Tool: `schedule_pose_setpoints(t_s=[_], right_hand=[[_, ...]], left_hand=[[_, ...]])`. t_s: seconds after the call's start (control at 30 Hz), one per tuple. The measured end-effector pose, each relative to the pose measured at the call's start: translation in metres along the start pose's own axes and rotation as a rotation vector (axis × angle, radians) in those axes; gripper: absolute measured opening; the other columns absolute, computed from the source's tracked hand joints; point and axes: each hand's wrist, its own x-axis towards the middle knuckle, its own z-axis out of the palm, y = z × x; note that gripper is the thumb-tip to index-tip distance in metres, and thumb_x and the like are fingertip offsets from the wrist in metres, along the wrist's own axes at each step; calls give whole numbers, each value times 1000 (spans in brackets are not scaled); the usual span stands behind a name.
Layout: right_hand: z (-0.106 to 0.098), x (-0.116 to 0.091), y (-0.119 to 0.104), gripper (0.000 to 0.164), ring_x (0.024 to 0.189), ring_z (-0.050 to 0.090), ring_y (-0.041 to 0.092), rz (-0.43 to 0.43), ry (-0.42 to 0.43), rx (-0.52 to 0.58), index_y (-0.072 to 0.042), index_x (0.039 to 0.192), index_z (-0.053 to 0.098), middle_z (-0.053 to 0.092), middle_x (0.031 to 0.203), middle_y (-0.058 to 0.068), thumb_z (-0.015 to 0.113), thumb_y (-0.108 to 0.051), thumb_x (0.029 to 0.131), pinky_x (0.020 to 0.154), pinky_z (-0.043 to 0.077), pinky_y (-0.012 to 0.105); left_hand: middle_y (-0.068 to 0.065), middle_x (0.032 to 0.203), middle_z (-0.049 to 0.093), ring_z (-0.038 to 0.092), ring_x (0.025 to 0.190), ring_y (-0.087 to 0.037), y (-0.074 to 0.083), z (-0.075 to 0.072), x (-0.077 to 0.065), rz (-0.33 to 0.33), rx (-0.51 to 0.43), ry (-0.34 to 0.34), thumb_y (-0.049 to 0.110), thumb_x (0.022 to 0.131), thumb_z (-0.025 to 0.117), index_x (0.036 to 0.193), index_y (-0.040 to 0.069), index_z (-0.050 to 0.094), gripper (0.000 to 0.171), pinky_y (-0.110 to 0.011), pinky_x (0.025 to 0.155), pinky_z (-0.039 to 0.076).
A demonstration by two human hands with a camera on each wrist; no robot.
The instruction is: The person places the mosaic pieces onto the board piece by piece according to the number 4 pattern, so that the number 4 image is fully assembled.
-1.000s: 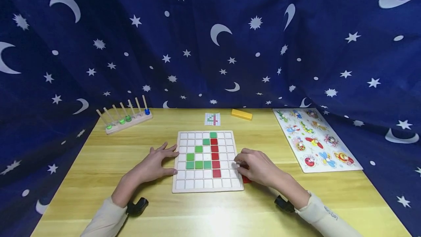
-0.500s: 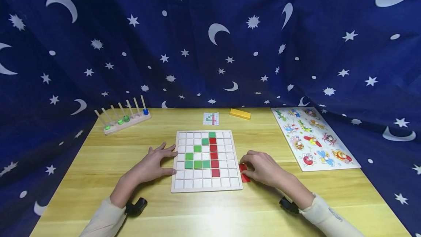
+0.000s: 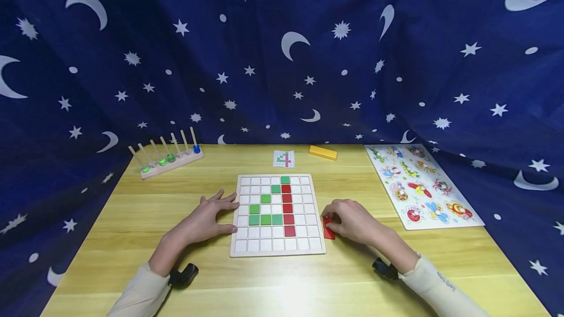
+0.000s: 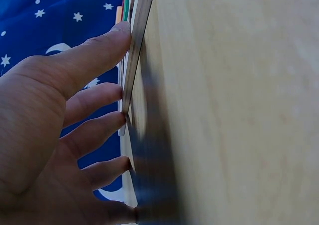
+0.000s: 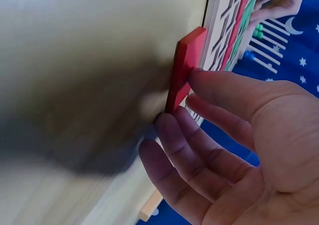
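Note:
A square white grid board (image 3: 304,246) lies mid-table, with several green tiles (image 3: 266,199) stepping down to the left and a column of red tiles (image 3: 288,219). My left hand (image 3: 202,219) rests at its left edge, fingers spread; in the left wrist view the thumb and fingertips (image 4: 124,33) meet the board's side. Just off the board's right edge my right hand (image 3: 352,221) pinches a loose red tile (image 3: 329,233) at the tabletop. The right wrist view has the thumb on this red tile's (image 5: 187,68) face and fingers at its far end.
Behind the board lie a small pattern card (image 3: 284,159) and a yellow block (image 3: 323,152). A peg rack with beads (image 3: 174,163) stands at back left. To the right lies an animal puzzle board (image 3: 423,187). A starry blue cloth (image 3: 246,106) hangs behind the table.
My right hand has drawn back from the board's right edge to the loose red pieces beside it. Two red pieces showed half a second ago; now they look like one. The left hand stays put.

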Motion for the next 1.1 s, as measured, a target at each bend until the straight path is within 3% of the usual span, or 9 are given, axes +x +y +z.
schedule_pose_setpoints(t_s=[0.27, 0.8, 1.1], right_hand=[[-3, 5, 8, 15, 66, 53, 10, 18, 2, 31, -10, 96, 76, 58, 75, -11, 82, -12, 82, 59, 42, 26], [0, 5, 11, 20, 65, 47, 7, 31, 25, -37, -9, 96, 75, 59, 78, -4, 83, -11, 78, 57, 41, 27], [0, 6, -11, 19, 67, 52, 9, -33, 83, -53, -8, 97, 75, 62, 85, -2, 82, -13, 81, 59, 46, 28]], left_hand=[[-7, 155, 40, 19, 148, -41, -1, 0, 0, -1, 3, 2, 35, 82, 83, 137, 10, 62, 64, -77, 107, 2], [-8, 155, 41, 20, 147, -42, -2, 0, 0, 15, 7, 12, 35, 82, 83, 136, 9, 63, 63, -77, 106, 2], [-8, 154, 41, 20, 147, -43, -2, 1, 0, 13, 7, 11, 34, 82, 84, 136, 9, 63, 63, -78, 106, 3]])
